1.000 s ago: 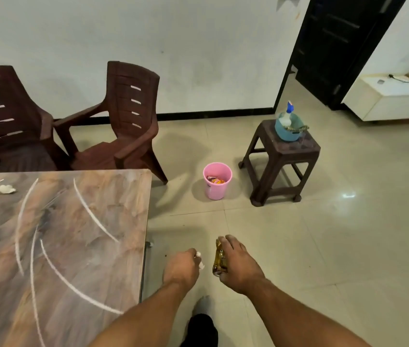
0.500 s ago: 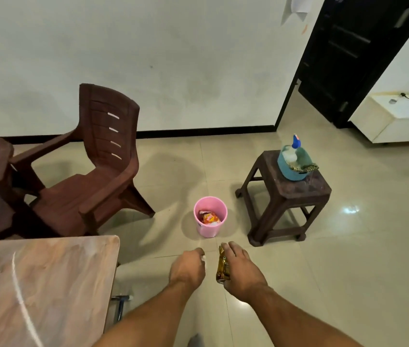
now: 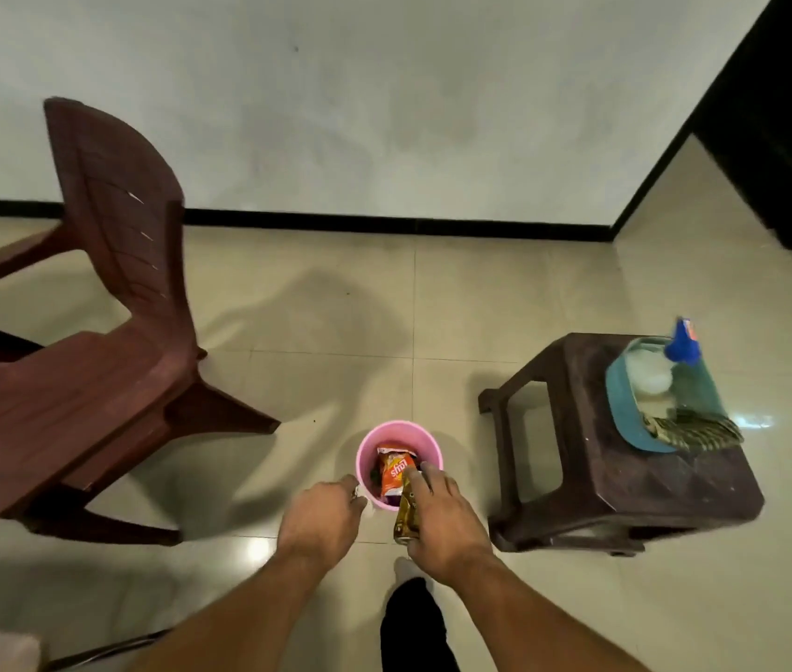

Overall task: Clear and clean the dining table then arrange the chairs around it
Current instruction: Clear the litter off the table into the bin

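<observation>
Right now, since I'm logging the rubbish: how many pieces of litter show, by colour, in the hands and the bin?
Orange wrapper, in the pink bin: 1
Gold wrapper, gripped by the right hand: 1
White scrap, pinched in the left hand: 1
Total: 3. Darker contents deeper in the bin are too unclear to count.

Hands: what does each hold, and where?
Right hand grips a gold wrapper along its length; left hand pinches a white scrap, mostly hidden.
</observation>
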